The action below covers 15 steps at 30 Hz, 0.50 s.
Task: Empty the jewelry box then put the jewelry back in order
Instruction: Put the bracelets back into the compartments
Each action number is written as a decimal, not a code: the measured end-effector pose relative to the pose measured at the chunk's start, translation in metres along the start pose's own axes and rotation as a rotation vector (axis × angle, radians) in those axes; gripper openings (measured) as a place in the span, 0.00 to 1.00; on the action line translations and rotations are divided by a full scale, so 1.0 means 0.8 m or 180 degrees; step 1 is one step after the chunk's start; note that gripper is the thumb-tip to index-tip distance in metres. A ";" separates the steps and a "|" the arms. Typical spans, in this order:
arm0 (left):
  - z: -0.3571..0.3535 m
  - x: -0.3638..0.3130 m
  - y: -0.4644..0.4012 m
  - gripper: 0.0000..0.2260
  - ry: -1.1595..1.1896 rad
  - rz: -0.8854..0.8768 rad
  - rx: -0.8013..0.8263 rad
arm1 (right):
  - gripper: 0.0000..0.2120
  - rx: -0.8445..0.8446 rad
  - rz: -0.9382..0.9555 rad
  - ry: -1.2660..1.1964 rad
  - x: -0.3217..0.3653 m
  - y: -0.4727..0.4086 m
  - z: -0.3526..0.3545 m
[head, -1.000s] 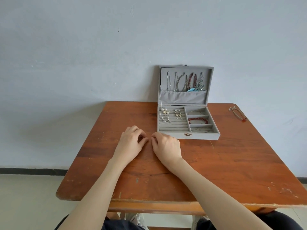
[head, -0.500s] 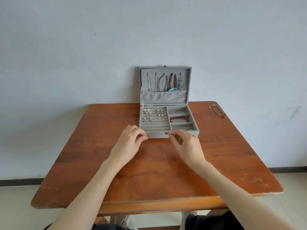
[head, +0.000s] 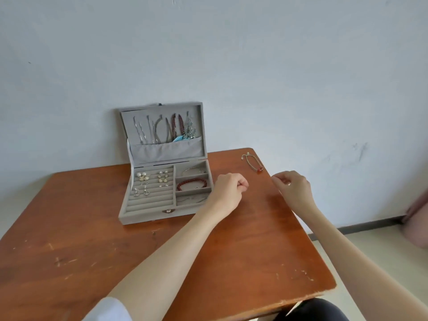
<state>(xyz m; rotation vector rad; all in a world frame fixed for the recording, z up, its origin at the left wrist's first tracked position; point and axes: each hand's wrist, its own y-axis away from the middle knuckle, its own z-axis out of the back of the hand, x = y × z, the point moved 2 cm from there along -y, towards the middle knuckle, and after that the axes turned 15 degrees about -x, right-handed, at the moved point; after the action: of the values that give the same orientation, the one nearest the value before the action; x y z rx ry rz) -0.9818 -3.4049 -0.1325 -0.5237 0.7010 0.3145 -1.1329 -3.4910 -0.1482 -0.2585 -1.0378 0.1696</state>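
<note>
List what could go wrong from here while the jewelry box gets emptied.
1. The bracelet lies close to the table's far right edge, so a brush from the right hand might knock it off.
2. The jewelry box lid leans against the wall with necklaces hanging in it, so pulling one could tangle the others.
3. The small earrings in the ring rolls could scatter if the left hand bumps the box.

Both hands, left hand (head: 228,189) and right hand (head: 293,188), hover curled over the table (head: 69,239) beside the open jewelry box (head: 165,188).
</note>
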 end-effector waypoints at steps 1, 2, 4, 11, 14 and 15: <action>-0.013 -0.003 -0.009 0.07 -0.0033 0.0034 0.0027 | 0.04 0.0076 -0.0048 0.0001 -0.004 -0.004 -0.004; -0.025 -0.004 -0.018 0.07 -0.0047 0.0073 0.0039 | 0.05 0.0149 -0.0079 0.0017 -0.008 -0.007 -0.009; -0.046 -0.006 -0.031 0.07 -0.0068 0.0110 0.0046 | 0.05 0.0237 -0.0109 0.0025 -0.017 -0.013 -0.018; -0.087 -0.012 -0.053 0.06 -0.0130 0.0122 -0.0067 | 0.04 0.0230 -0.0168 -0.0130 -0.034 -0.031 -0.029; -0.093 -0.010 -0.055 0.05 -0.0082 0.0128 -0.0135 | 0.03 0.0220 -0.0108 -0.0174 -0.036 -0.033 -0.033; -0.094 -0.009 -0.054 0.05 -0.0077 0.0106 -0.0141 | 0.03 0.0215 -0.0084 -0.0185 -0.037 -0.033 -0.034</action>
<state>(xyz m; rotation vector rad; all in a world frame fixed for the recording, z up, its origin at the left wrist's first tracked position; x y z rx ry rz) -1.0073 -3.4829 -0.1607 -0.5498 0.6809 0.3676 -1.1237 -3.5271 -0.1780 -0.1794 -1.0905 0.1890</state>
